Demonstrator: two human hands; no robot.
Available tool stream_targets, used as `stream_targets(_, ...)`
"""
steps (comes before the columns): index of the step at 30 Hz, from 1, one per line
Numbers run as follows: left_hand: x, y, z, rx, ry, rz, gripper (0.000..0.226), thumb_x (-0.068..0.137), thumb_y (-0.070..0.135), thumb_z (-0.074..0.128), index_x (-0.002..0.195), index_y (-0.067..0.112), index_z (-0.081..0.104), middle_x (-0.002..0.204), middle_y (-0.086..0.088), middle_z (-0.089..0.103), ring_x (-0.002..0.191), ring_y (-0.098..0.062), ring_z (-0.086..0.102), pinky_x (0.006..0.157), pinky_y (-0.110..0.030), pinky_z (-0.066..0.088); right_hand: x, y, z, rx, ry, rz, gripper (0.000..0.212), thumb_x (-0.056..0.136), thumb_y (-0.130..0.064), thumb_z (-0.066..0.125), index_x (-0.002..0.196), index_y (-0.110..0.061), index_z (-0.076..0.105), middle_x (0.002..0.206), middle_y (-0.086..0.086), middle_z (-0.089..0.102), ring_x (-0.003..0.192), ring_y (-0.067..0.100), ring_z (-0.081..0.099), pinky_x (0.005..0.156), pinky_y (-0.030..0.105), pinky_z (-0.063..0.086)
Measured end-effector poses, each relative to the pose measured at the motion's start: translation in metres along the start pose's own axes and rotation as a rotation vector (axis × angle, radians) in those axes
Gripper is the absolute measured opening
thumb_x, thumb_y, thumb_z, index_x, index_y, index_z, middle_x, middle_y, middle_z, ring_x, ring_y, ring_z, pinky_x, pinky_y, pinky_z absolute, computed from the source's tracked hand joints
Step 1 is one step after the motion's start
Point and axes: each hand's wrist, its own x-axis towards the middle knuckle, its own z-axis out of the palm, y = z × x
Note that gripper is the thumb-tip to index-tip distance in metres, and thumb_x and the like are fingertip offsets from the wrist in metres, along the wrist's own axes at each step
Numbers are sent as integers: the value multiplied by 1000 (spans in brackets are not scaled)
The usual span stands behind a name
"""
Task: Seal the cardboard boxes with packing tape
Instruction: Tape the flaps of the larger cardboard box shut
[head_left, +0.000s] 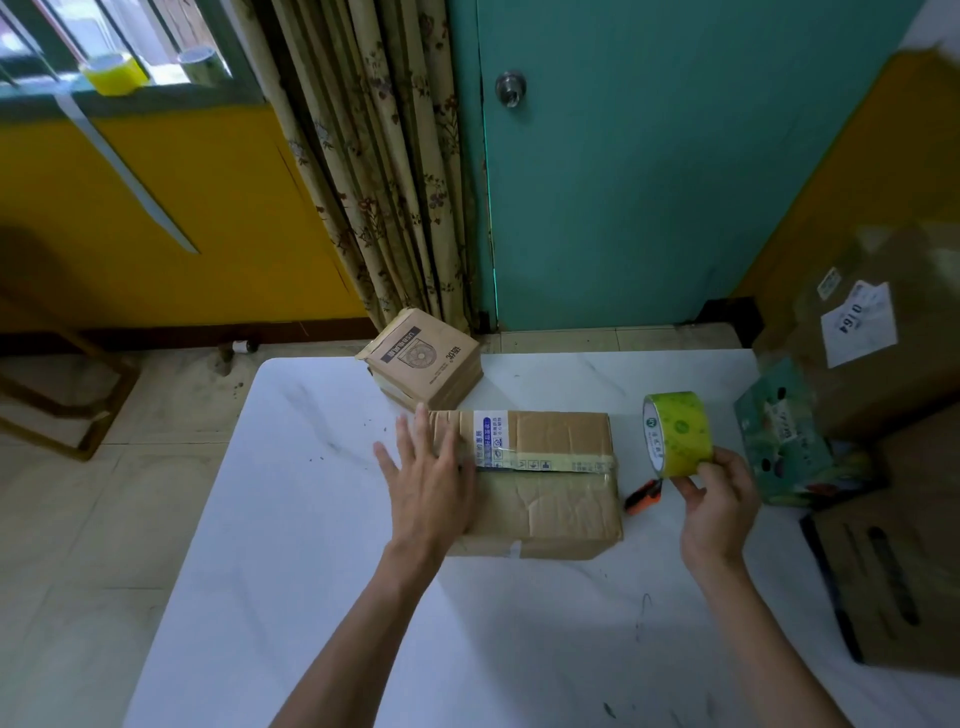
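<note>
While the left hand (431, 483) lies flat on the box (550, 499) edge, the right hand (719, 499) grips the tape (675, 434). Tape clears box.

a home room used for packing: floral curtain (374, 171), teal door (649, 166), stacked cardboard boxes (883, 364).

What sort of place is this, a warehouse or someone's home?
Likely a home or small-shop room used for packing parcels: a table by a teal door and flowered curtain, cardboard boxes piled at the right, a roll of tape in the right hand.
</note>
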Motion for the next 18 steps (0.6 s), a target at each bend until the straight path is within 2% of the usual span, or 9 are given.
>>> stream_targets(1, -1, 11, -2, -35, 70, 92, 48, 101, 37, 52, 146, 22, 49, 163, -17, 29, 151, -42, 19, 120, -65, 15, -1, -1, -1, -5, -9, -5, 33, 89, 15, 37, 77, -9, 55, 62, -18, 61, 68, 0, 61, 73, 27, 53)
stream_targets(2, -4, 27, -6, -121, 148, 211, 38, 98, 27, 58, 134, 18, 62, 153, -17, 45, 145, -40, 33, 118, -64, 28, -2, -1, -1, -11, -19, -12, 32, 90, 15, 38, 78, -9, 56, 62, -18, 61, 68, 0, 60, 72, 25, 54)
stream_targets(4, -12, 65, -11, -391, 228, 388, 30, 91, 21, 55, 111, 12, 75, 126, -9, 68, 120, -28, 59, 101, -47, 52, -4, -2, -1, -13, -43, -19, 32, 91, 14, 39, 79, -9, 56, 62, -18, 62, 68, 0, 61, 71, 23, 55)
stream_targets(5, -16, 86, -14, -494, 202, 416, 33, 89, 22, 52, 107, 11, 77, 116, -6, 73, 108, -25, 64, 95, -38, 55, -5, -2, 0, -9, -49, -18, 31, 92, 14, 40, 80, -9, 57, 63, -17, 62, 69, 0, 61, 72, 24, 55)
stream_targets(6, -20, 107, -17, -567, 122, 414, 35, 89, 24, 51, 108, 9, 77, 111, -6, 74, 102, -25, 66, 91, -30, 54, -6, -2, 0, -5, -54, -15, 30, 92, 14, 41, 81, -9, 57, 64, -16, 63, 70, 1, 61, 73, 25, 55)
stream_targets(8, -25, 140, -16, -627, -124, 350, 34, 95, 28, 58, 118, 7, 71, 114, -10, 72, 101, -30, 65, 85, -31, 52, -9, -3, 0, 5, -60, -9, 28, 93, 13, 42, 82, -7, 58, 66, -13, 64, 72, 4, 63, 76, 29, 54)
stream_targets(12, -31, 173, 6, -734, -412, 101, 26, 93, 33, 69, 95, 9, 59, 87, -10, 65, 74, -29, 65, 63, -33, 55, -15, -3, -3, 8, -72, -6, 23, 96, 8, 46, 89, -7, 61, 73, -9, 70, 79, 10, 69, 81, 33, 57)
stream_targets(15, -35, 181, 21, -818, -474, -14, 18, 97, 22, 62, 86, 9, 57, 72, -5, 59, 62, -29, 66, 59, -43, 62, -13, -7, -8, 53, -50, 17, 20, 97, 5, 47, 90, -6, 62, 75, -8, 71, 81, 10, 69, 85, 37, 56)
stream_targets(18, -34, 183, 29, -819, -405, -10, 18, 96, 25, 59, 86, 11, 62, 71, -10, 63, 67, -33, 67, 62, -46, 61, -10, -13, -12, 87, -59, 36, 20, 99, 3, 46, 88, -5, 61, 75, -6, 70, 79, 10, 68, 83, 36, 57)
